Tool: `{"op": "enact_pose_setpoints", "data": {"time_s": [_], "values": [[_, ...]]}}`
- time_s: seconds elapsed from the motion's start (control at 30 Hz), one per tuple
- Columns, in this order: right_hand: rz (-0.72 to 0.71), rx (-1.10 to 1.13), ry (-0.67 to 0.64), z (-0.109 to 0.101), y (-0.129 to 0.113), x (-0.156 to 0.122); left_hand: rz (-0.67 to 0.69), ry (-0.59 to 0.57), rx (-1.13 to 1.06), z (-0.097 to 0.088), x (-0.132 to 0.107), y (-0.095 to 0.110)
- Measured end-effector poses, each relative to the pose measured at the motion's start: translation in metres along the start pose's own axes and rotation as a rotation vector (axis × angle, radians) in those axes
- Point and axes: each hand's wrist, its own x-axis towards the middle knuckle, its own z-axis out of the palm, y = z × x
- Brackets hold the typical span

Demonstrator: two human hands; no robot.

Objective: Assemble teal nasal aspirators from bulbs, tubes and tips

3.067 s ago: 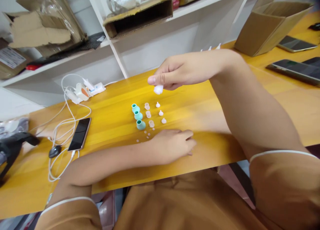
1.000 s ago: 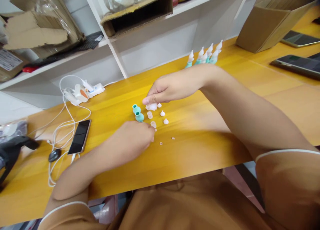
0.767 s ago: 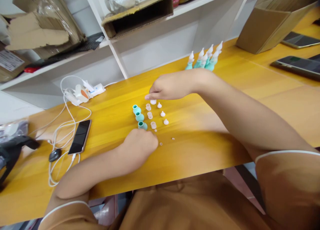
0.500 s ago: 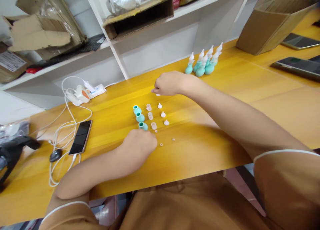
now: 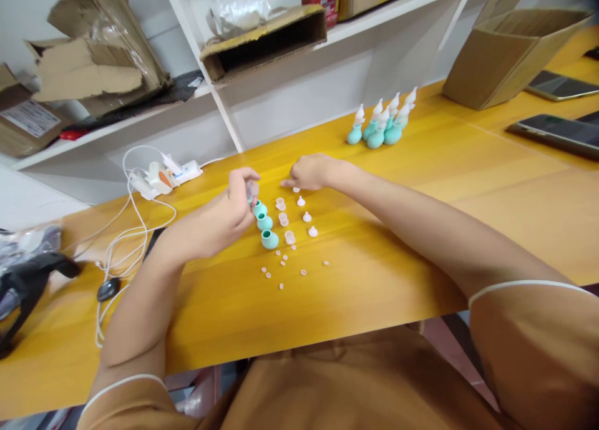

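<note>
My left hand (image 5: 236, 205) is closed, fingers curled around a small translucent plastic piece (image 5: 253, 190), just above the rear end of a row of open-necked teal bulbs (image 5: 269, 239). My right hand (image 5: 309, 171) rests low over the table with fingers bent inward; whatever they may pinch is hidden. Just below it a white cone tip (image 5: 296, 190) shows in part. Several more white cone tips (image 5: 312, 231) form a line towards me. Between bulbs and tips stand clear plastic connectors (image 5: 289, 237). Tiny pale rings (image 5: 303, 272) lie scattered nearer to me.
Assembled teal bulbs with white tips (image 5: 375, 132) stand together at the back. A cardboard box (image 5: 486, 62) and phones (image 5: 556, 136) are at the right. On the left lie white cables (image 5: 112, 261), a power strip (image 5: 189, 170) and a black device (image 5: 37, 268). Shelves (image 5: 281, 105) line the back.
My left hand has risen from the tabletop near the front bulb to the rear of the row, uncovering scattered rings, and now holds a translucent piece. My right hand has stayed nearly in place.
</note>
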Motion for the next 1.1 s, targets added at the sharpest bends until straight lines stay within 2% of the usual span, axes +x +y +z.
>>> {"op": "enact_pose_setpoints", "data": {"time_s": [0.07,0.13,0.23,0.3,0.47,0.6,0.73,0.83,0.97,1.03,1.1], "values": [[0.013,0.033,0.079,-0.007,0.000,-0.004,-0.036,0.059,-0.039,0.002,0.006,-0.010],[0.007,0.157,0.190,-0.016,-0.001,-0.011,-0.089,0.115,-0.072,0.003,0.012,-0.016],[-0.122,0.477,0.331,-0.031,-0.010,-0.026,-0.166,0.265,-0.101,0.002,0.019,-0.019],[-0.244,0.632,0.377,-0.038,-0.019,-0.036,-0.176,0.356,-0.113,0.001,0.023,-0.020],[-0.447,0.762,0.432,-0.039,-0.040,-0.041,-0.109,0.515,-0.162,0.005,0.026,-0.019],[-0.513,0.886,0.545,-0.036,-0.048,-0.037,-0.027,0.625,-0.220,0.012,0.026,-0.019],[-0.610,0.997,0.669,-0.038,-0.054,-0.045,0.100,0.710,-0.461,0.016,0.032,-0.024],[-0.735,1.125,0.605,-0.038,-0.057,-0.048,0.167,0.651,-0.671,0.017,0.037,-0.030],[-0.861,1.438,0.341,-0.032,-0.055,-0.033,0.154,0.577,-0.809,0.020,0.040,-0.037],[-0.858,1.530,0.278,-0.031,-0.048,-0.023,0.146,0.571,-0.852,0.023,0.043,-0.044],[-0.771,1.473,0.314,-0.033,-0.037,-0.017,0.127,0.586,-0.861,0.028,0.047,-0.056]]}}
